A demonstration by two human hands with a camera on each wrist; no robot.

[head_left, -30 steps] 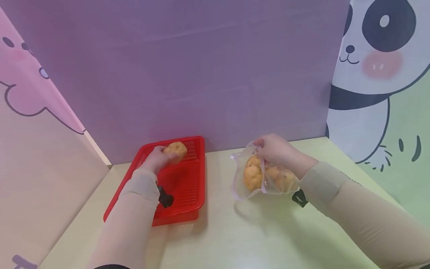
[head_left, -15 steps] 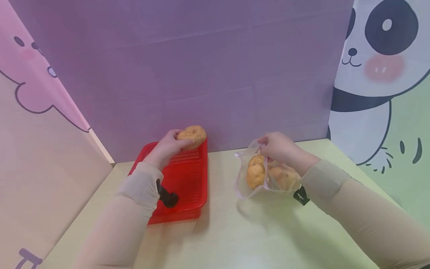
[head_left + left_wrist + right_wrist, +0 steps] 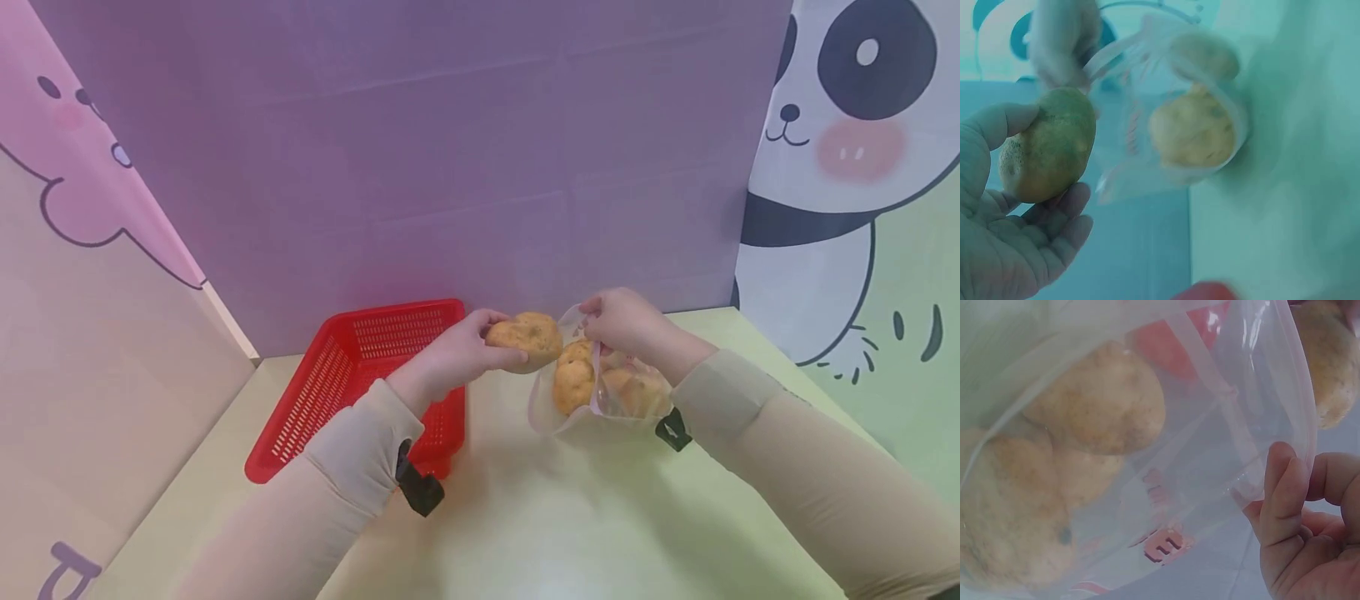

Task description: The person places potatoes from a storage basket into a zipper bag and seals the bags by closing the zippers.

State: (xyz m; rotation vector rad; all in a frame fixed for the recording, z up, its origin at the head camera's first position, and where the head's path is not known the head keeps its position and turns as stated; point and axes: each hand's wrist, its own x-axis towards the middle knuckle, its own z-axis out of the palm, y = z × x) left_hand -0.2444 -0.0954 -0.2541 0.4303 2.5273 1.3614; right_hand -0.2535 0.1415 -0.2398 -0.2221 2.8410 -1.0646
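Observation:
My left hand (image 3: 463, 352) grips a potato (image 3: 527, 340) between thumb and fingers, held up at the mouth of a clear plastic bag (image 3: 546, 408). In the left wrist view the same potato (image 3: 1054, 147) sits between the thumb and curled fingers, beside the bag's open mouth. My right hand (image 3: 628, 321) pinches the bag's upper rim; the right wrist view shows its thumb and fingers (image 3: 1288, 487) closed on the plastic edge. Several potatoes (image 3: 1100, 400) lie inside the bag, seen through its film with red print on it.
A red perforated plastic basket (image 3: 300, 400) stands to the left on the pale table (image 3: 570, 533), its near part hidden behind my left forearm. A purple backdrop (image 3: 465, 167) rises behind the table. Panda-printed panel (image 3: 817, 283) stands at the right.
My left hand has lifted the potato out of the red basket and carried it right to the bag's mouth. My right hand stays at the bag's rim, almost unmoved.

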